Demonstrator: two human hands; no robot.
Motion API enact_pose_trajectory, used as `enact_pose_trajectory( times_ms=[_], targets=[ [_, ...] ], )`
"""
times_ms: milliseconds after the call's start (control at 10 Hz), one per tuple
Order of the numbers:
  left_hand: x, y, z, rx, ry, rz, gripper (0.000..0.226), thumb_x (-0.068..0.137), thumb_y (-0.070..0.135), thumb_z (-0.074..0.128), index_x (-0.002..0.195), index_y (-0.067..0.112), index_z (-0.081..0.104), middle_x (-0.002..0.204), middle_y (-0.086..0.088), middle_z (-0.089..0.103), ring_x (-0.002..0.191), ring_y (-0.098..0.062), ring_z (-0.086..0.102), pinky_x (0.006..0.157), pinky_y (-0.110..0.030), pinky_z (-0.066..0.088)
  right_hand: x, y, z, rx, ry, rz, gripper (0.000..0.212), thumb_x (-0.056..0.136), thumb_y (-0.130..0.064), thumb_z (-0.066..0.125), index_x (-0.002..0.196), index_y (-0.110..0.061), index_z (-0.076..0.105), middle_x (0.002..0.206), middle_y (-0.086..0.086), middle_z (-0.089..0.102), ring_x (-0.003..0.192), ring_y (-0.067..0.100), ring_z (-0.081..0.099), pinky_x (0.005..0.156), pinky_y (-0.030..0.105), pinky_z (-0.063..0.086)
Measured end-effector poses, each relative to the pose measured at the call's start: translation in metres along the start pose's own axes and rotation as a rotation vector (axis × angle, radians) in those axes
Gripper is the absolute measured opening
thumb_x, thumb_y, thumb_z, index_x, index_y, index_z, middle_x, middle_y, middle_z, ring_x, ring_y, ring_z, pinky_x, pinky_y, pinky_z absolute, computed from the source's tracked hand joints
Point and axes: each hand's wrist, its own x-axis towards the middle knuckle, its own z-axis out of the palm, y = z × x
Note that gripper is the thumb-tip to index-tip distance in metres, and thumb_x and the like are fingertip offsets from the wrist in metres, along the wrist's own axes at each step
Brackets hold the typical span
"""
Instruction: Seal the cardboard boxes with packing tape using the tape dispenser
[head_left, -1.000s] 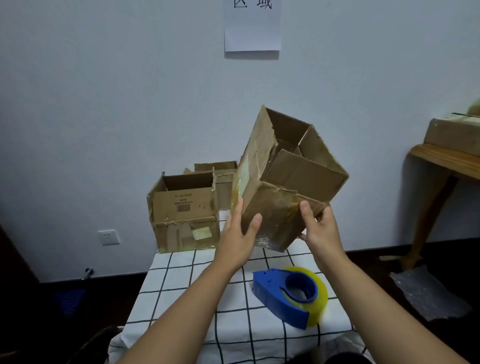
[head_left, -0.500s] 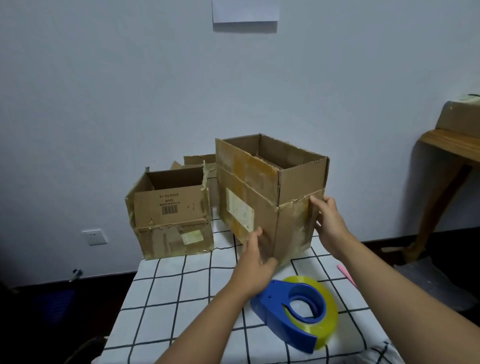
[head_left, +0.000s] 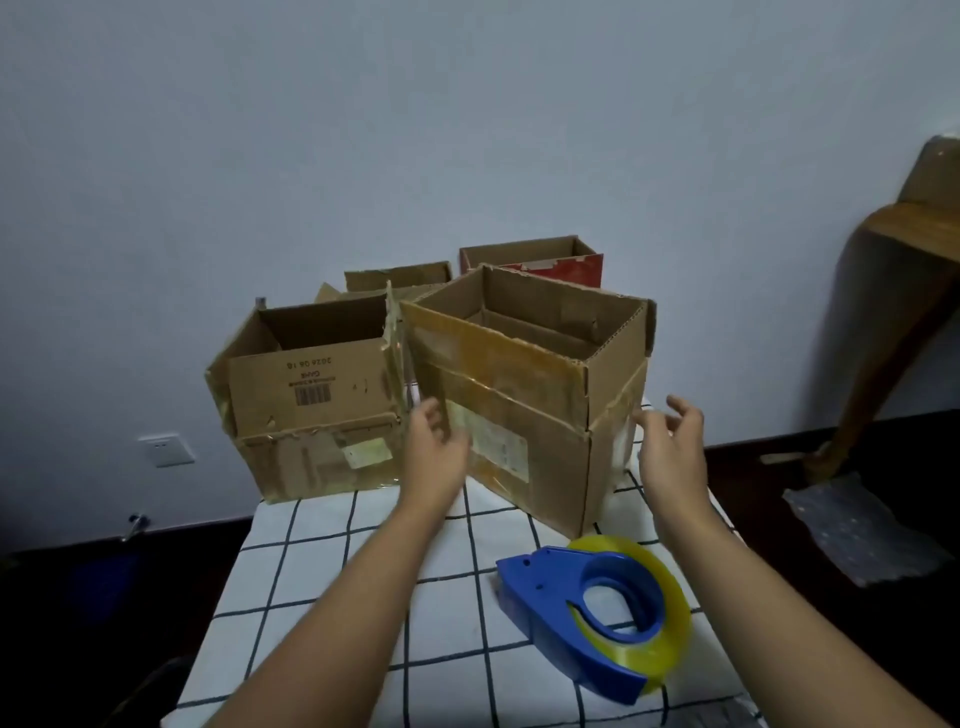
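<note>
A worn cardboard box (head_left: 524, 410) stands upright on the table with its top flaps open, one corner toward me. My left hand (head_left: 434, 449) hovers in front of its left face, fingers spread, holding nothing. My right hand (head_left: 670, 444) is open just off the box's right side, apart from it. A blue tape dispenser (head_left: 587, 613) with a yellowish tape roll lies flat on the cloth in front of the box, below my right hand. A second open box (head_left: 311, 415) with a barcode stands to the left.
Two more open boxes stand behind, a brown box (head_left: 397, 275) and a red box (head_left: 545, 265). The table's checked cloth (head_left: 332, 582) reaches toward me. A wooden table (head_left: 904, 244) with a parcel stands at right, and plastic wrap (head_left: 862, 525) lies on the dark floor.
The box was tilted in the air in both hands, then came down upright on the table. Both hands have let go of it and now sit open beside it.
</note>
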Motion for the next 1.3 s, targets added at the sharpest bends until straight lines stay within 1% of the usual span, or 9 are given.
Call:
enact_pose_trajectory(
  times_ms=[200,400,500,600,700,800,1100,1200,1300],
  targets=[
    [0.049,0.034,-0.005,-0.196,-0.006,-0.107,0.083,0.090,0.014,0.053,0.154,0.040,0.007,0.154,-0.001,0.034,0.124,-0.022,0.043,0.094,-0.043,0.039,-0.027,0.004,0.012,0.013,-0.165,0.112,0.030,0.098,-0.047,0.048,0.124,-0.034,0.042,0.108,-0.014,0.053,0.102,0.011,0.054,0.094,0.045,0.049],
    [0.047,0.036,0.010,-0.110,0.071,-0.075,0.076,0.090,0.022,0.055,0.153,0.037,0.017,0.154,0.000,0.033,0.133,-0.028,0.040,0.109,-0.058,0.035,0.001,0.000,0.020,0.000,-0.172,0.143,0.034,0.096,-0.058,0.041,0.118,-0.033,0.044,0.101,-0.009,0.055,0.090,0.009,0.055,0.066,0.030,0.041],
    [0.034,0.028,0.019,0.049,0.134,-0.009,0.076,0.092,0.029,0.056,0.154,0.035,0.012,0.160,0.006,0.017,0.141,-0.028,0.030,0.112,-0.056,0.031,0.033,-0.010,0.026,-0.009,-0.128,0.171,0.037,0.098,-0.059,0.032,0.116,-0.031,0.048,0.109,-0.009,0.057,0.093,0.006,0.053,0.072,0.032,0.042],
    [0.025,0.015,0.027,0.139,0.146,0.054,0.080,0.094,0.029,0.057,0.155,0.034,0.007,0.161,0.012,0.007,0.144,-0.025,0.026,0.104,-0.040,0.033,0.067,-0.019,0.038,-0.052,-0.129,0.207,0.054,0.102,-0.061,0.018,0.129,-0.031,0.053,0.139,0.001,0.051,0.115,0.015,0.053,0.102,0.043,0.040],
    [0.028,0.008,0.030,0.185,0.127,0.100,0.085,0.095,0.029,0.058,0.156,0.034,-0.001,0.161,0.015,0.001,0.144,-0.024,0.026,0.104,-0.036,0.036,0.086,-0.023,0.054,-0.083,-0.149,0.316,0.069,0.099,-0.068,0.013,0.152,-0.029,0.036,0.155,0.003,0.040,0.141,0.028,0.039,0.116,0.051,0.028],
    [0.039,0.006,0.027,0.200,0.112,0.084,0.087,0.095,0.029,0.058,0.155,0.036,-0.004,0.160,0.017,0.000,0.143,-0.024,0.028,0.099,-0.034,0.036,0.090,-0.020,0.066,-0.069,-0.183,0.325,0.069,0.100,-0.067,0.014,0.153,-0.027,0.035,0.154,0.003,0.044,0.141,0.029,0.040,0.117,0.050,0.028],
    [0.044,0.013,0.014,0.274,-0.021,0.010,0.091,0.096,0.036,0.055,0.153,0.037,-0.015,0.165,0.010,-0.008,0.150,-0.026,0.011,0.114,-0.047,0.025,0.086,-0.017,0.062,-0.228,-0.266,0.199,0.057,0.105,-0.052,0.028,0.153,-0.022,0.033,0.156,0.003,0.039,0.142,0.027,0.037,0.113,0.046,0.031],
    [0.028,0.021,0.004,0.282,-0.065,0.043,0.089,0.096,0.036,0.055,0.154,0.034,-0.012,0.165,0.006,-0.006,0.150,-0.024,0.012,0.116,-0.048,0.022,0.071,-0.015,0.047,-0.370,-0.275,0.111,0.060,0.101,-0.039,0.048,0.154,-0.017,0.030,0.153,0.007,0.042,0.126,0.025,0.049,0.095,0.036,0.039],
    [0.008,0.030,-0.006,0.290,-0.090,0.141,0.067,0.097,0.031,0.055,0.155,0.027,0.022,0.155,0.001,0.036,0.125,-0.008,0.049,0.096,-0.028,0.046,0.050,-0.018,0.037,-0.510,-0.302,-0.035,0.043,0.097,-0.027,0.052,0.138,-0.016,0.051,0.131,0.005,0.060,0.091,0.014,0.055,0.073,0.028,0.040]
  ],
)
